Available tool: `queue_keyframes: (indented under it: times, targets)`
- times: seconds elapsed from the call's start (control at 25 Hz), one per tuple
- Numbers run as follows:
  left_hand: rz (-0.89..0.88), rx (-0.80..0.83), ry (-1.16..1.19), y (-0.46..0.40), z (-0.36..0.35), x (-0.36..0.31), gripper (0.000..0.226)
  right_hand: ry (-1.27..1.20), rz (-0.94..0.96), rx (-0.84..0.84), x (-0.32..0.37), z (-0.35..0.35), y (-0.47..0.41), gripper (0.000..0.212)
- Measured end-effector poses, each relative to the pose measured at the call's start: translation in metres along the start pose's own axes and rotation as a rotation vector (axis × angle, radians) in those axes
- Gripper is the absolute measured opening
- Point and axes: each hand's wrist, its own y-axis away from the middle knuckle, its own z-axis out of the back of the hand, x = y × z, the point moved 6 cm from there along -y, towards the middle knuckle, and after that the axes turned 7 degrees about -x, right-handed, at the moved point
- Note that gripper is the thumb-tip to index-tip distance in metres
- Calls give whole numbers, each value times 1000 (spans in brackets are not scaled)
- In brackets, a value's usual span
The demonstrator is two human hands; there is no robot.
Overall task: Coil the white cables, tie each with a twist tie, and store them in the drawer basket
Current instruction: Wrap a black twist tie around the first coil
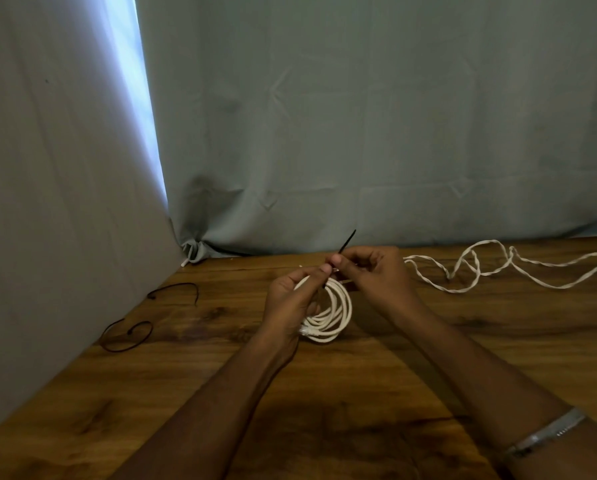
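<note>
A coiled white cable [338, 311] hangs just above the wooden table [325, 393], held by my left hand [292, 303], whose fingers pass through the coil. My right hand [370, 271] pinches a thin black twist tie [347, 241] at the top of the coil; one end of the tie sticks up and to the right. Both thumbs meet at the tie. A second white cable [498, 268] lies loose and uncoiled on the table at the right.
Two spare black twist ties [176, 289] [127, 336] lie curled on the table at the left. Grey-green cloth [359, 133] hangs behind the table and a grey sheet [47, 202] along its left side. No drawer basket is in view.
</note>
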Motion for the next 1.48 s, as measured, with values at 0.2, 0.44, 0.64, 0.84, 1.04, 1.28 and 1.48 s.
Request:
queue_keyframes:
  times: [0.2, 0.44, 0.64, 0.84, 1.04, 1.28, 1.48]
  targets:
    - [-85, 49, -111, 5, -7, -4, 24, 45, -66, -124, -6, 9, -1, 21]
    - [-104, 112, -121, 6, -11, -2, 11, -32, -150, -198, -6, 15, -3, 14]
    - [-49, 193, -45, 9, -20, 0, 4, -109, -186, -282, -3, 19, -1, 16]
    - [-19, 241, 29, 9, -19, 1, 18, -145, -146, -251, 1, 17, -2, 12]
    - [-79, 181, 28, 3, -10, 4, 35, -277, -164, -183, 1, 16, -7, 7]
    - [-118, 166, 8, 3, -8, -1, 28, 87, -5, -43, 9, 12, -2, 8]
    - [-260, 140, -185, 8, -10, -7, 22, 291, 84, -43, 2, 10, -1, 16]
